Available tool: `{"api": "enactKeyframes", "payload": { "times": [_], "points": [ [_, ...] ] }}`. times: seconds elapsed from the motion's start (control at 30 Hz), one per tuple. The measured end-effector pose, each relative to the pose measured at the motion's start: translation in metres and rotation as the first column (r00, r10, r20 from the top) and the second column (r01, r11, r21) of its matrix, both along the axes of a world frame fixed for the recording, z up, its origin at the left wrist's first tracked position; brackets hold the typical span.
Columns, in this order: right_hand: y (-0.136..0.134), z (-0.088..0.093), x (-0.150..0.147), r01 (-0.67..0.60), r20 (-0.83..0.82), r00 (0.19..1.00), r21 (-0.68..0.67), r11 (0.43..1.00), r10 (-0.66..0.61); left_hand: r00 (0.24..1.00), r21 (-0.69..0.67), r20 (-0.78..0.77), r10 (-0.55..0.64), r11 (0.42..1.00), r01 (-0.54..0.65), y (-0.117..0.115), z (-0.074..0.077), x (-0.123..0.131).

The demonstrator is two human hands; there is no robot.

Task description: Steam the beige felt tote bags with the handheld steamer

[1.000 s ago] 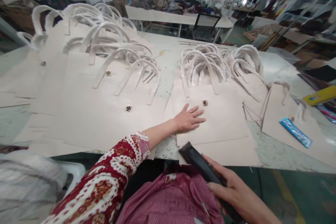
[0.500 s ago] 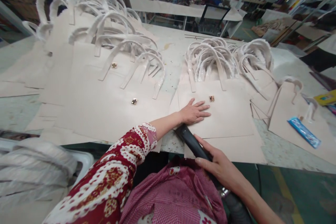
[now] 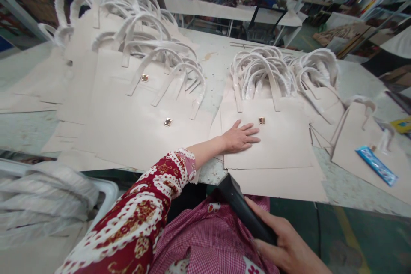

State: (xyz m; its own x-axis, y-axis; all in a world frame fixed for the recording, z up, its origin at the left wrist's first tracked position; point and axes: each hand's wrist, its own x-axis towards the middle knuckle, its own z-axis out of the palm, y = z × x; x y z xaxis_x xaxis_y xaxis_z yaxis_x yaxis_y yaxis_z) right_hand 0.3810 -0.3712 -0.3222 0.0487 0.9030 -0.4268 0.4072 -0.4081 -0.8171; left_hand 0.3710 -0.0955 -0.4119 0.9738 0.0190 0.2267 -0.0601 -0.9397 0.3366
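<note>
My left hand [image 3: 241, 138] lies flat with spread fingers on a cream bag panel [image 3: 282, 145], just left of its small gold metal clasp [image 3: 262, 121]. Two strap handles [image 3: 275, 87] rise from the panel's top edge, among more wrapped handles behind. In my right hand [image 3: 285, 237] is a black hose nozzle [image 3: 245, 209], its flat mouth pointing up and left, over my lap and close to the table's front edge. The fingers wrap round its lower part; the rest of it is hidden by the hand.
To the left, overlapping cream panels with handles [image 3: 112, 107] cover the table [image 3: 213, 75]. A white tub [image 3: 111, 195] of wrapped straps stands at lower left. More panels [image 3: 348, 137] lie at right, with a blue packet [image 3: 376, 165] on one. A black chair [image 3: 266, 21] stands beyond the table.
My right hand has drawn the nozzle down and back, away from the panel's lower left corner beside my left hand. The left hand stays flat on the panel. The view has shifted slightly.
</note>
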Motion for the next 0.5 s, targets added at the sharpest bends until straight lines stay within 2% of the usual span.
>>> {"api": "enactKeyframes", "payload": {
  "times": [0.07, 0.13, 0.2, 0.33, 0.4, 0.5],
  "points": [
    [0.008, -0.001, -0.001, -0.006, -0.045, 0.999, 0.014, 1.000, 0.007, 0.999, -0.177, -0.022, -0.029, 0.984, 0.025, 0.007, 0.003, 0.002],
    [0.008, 0.001, 0.004, 0.040, -0.113, 0.993, 0.008, 0.999, -0.038, 0.997, -0.360, -0.047, -0.053, 0.932, 0.033, 0.021, 0.008, 0.004],
    [0.004, 0.005, 0.014, 0.099, -0.169, 0.980, -0.020, 0.995, -0.101, 0.996, -0.463, -0.064, -0.058, 0.886, 0.021, 0.037, 0.013, 0.003],
    [-0.001, 0.014, 0.028, 0.134, -0.224, 0.964, -0.066, 0.989, -0.146, 0.997, -0.490, -0.069, -0.041, 0.872, 0.001, 0.061, 0.016, -0.007],
    [0.005, 0.013, 0.026, 0.101, -0.240, 0.964, -0.066, 0.993, -0.114, 0.998, -0.475, -0.055, -0.025, 0.880, -0.004, 0.062, 0.016, -0.013],
    [0.022, 0.007, 0.017, 0.062, -0.240, 0.969, -0.023, 0.998, -0.066, 1.000, -0.421, -0.005, 0.026, 0.907, -0.026, 0.051, 0.014, -0.019]
  ]
}}
